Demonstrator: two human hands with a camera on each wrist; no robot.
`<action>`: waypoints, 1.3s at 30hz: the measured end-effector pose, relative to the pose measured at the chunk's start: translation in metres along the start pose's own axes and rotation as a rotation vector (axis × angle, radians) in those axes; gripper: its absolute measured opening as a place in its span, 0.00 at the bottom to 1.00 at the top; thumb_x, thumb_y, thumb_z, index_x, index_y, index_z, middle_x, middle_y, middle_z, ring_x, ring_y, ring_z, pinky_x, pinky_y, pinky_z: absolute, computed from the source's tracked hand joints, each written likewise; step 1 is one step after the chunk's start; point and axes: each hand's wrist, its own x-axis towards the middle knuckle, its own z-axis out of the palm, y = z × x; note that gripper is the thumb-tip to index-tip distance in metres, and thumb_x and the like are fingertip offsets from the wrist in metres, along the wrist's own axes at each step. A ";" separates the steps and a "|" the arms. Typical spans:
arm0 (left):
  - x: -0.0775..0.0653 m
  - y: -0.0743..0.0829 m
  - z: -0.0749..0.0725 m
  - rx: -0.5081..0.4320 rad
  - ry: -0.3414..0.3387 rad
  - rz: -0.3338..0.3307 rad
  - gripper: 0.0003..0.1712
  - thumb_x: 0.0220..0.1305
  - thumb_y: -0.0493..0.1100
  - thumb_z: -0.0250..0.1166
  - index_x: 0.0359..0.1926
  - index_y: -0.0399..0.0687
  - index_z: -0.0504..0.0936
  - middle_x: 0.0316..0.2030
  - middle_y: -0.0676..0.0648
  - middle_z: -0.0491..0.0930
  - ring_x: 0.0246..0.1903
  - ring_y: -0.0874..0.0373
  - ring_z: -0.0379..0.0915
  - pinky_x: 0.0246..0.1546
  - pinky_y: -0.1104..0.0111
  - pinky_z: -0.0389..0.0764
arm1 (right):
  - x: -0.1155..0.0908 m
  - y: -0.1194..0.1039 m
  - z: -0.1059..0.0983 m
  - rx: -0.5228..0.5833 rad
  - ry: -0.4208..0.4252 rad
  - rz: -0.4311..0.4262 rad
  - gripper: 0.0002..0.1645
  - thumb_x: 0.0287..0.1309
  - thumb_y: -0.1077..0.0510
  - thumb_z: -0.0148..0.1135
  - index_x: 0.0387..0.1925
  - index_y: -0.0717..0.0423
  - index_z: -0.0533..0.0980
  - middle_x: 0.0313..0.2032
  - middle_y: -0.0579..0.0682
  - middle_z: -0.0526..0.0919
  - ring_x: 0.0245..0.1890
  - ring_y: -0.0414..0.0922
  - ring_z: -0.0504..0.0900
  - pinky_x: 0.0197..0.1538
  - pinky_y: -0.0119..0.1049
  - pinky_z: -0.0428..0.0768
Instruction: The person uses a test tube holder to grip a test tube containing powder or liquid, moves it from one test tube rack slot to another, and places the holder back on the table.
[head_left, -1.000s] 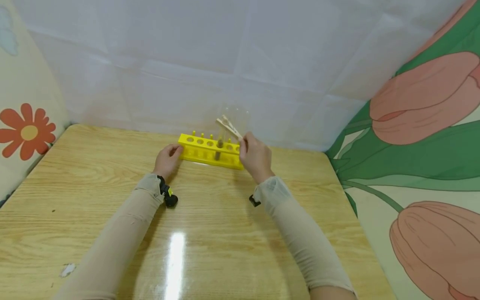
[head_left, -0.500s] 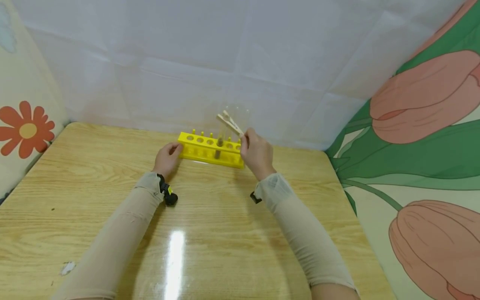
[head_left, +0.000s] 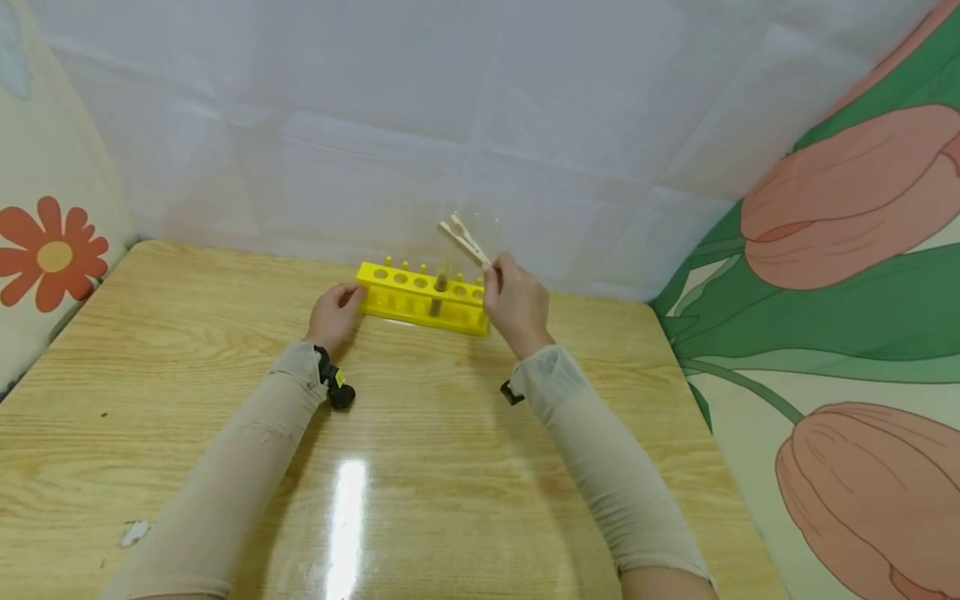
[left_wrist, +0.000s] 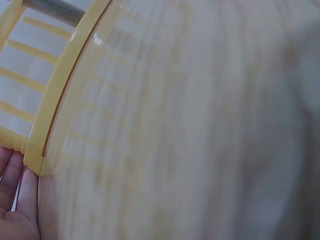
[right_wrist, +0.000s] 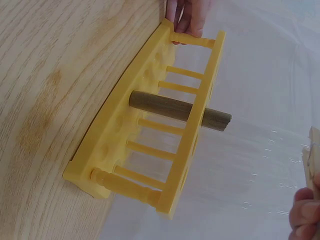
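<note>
My left hand (head_left: 335, 317) holds the left end of a yellow test tube rack (head_left: 405, 293), fingertips at its end post (left_wrist: 11, 139) in the left wrist view. One clear test tube (head_left: 441, 282) with dark grey-brown contents (right_wrist: 167, 107) stands in a hole right of the rack's middle. My right hand (head_left: 519, 302) grips a wooden test tube clamp (head_left: 467, 242) above the rack's right end. The clamp's head meets the tube's upper part; whether its jaws enclose the glass I cannot tell. Only the fingers (right_wrist: 302, 215) and clamp edge show in the right wrist view.
Faint clear tubes (head_left: 496, 237) show behind the clamp. The rack stands on a wood-grain table (head_left: 420, 417) near its back edge, close to a white cloth backdrop (head_left: 337, 125). A flowered panel (head_left: 847, 333) borders the right side.
My right hand and the clamp have shifted slightly up and to the right, the clamp's head sitting higher along the tube. The left hand stays at the rack's end, and the rack stays put.
</note>
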 end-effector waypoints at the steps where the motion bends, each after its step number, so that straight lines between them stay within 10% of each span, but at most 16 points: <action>1: 0.000 0.000 0.000 0.001 0.001 0.000 0.30 0.80 0.54 0.50 0.66 0.33 0.73 0.62 0.32 0.74 0.62 0.38 0.68 0.67 0.49 0.67 | 0.000 0.000 0.000 0.000 0.002 0.000 0.12 0.73 0.59 0.57 0.33 0.63 0.76 0.21 0.54 0.80 0.14 0.46 0.71 0.17 0.38 0.68; 39: 0.000 0.001 0.000 0.018 -0.004 -0.001 0.31 0.81 0.55 0.48 0.67 0.34 0.73 0.61 0.32 0.75 0.61 0.39 0.69 0.66 0.49 0.68 | -0.019 0.015 0.007 0.079 0.168 0.071 0.12 0.71 0.59 0.59 0.33 0.64 0.76 0.22 0.57 0.82 0.17 0.51 0.77 0.20 0.46 0.75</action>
